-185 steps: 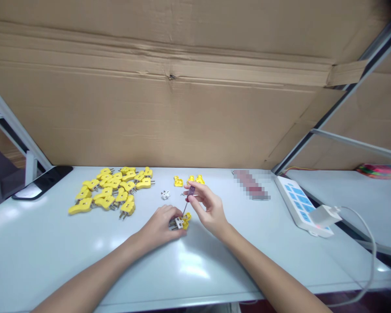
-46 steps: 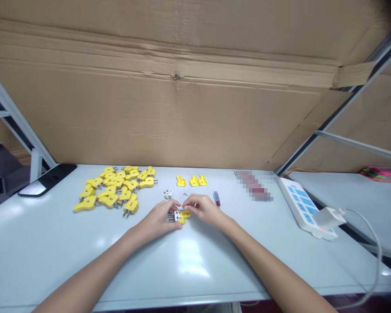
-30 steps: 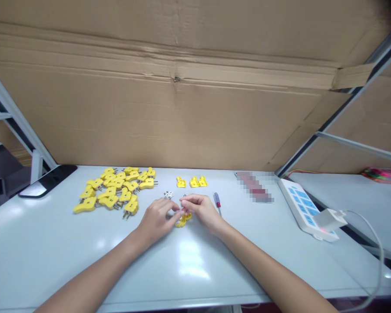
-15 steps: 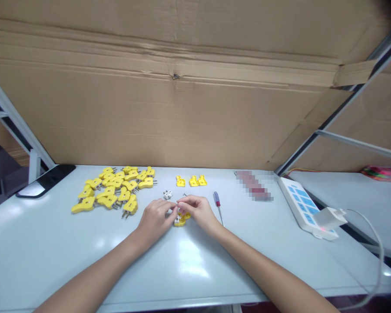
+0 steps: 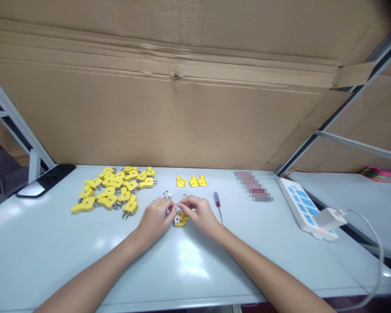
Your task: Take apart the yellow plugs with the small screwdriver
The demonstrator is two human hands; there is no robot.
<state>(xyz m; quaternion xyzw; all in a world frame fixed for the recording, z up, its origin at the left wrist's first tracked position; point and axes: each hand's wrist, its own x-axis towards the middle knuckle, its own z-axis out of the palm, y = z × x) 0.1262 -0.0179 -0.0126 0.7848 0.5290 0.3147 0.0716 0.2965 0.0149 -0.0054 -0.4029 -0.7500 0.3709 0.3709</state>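
Note:
My left hand (image 5: pixel 157 216) is closed, thumb and forefinger pinched together over the middle of the table; whatever small thing is between them is too small to make out. Fingertips nearly touching it, my right hand (image 5: pixel 198 213) is curled in a pinch too, its contents hidden. Just below both hands lies a yellow plug half-shell (image 5: pixel 182 222) with a white insert (image 5: pixel 177 220) at its left end. A loose white plug insert with metal pins (image 5: pixel 167 194) sits behind my left hand. Tiny metal pieces (image 5: pixel 185 194) lie behind my right fingers.
Several yellow plugs (image 5: pixel 115 182) are heaped at the left. Yellow half-shells (image 5: pixel 193 181) lie at the back. A screwdriver (image 5: pixel 217 202) rests right of my right hand. Farther right is a white power strip (image 5: pixel 299 204) with a charger (image 5: pixel 329 217) and cable. Cardboard (image 5: pixel 169 121) walls the back.
My fingertips have drawn slightly apart, and more of the yellow half-shell and its white insert shows below them. Everything else on the table lies as before.

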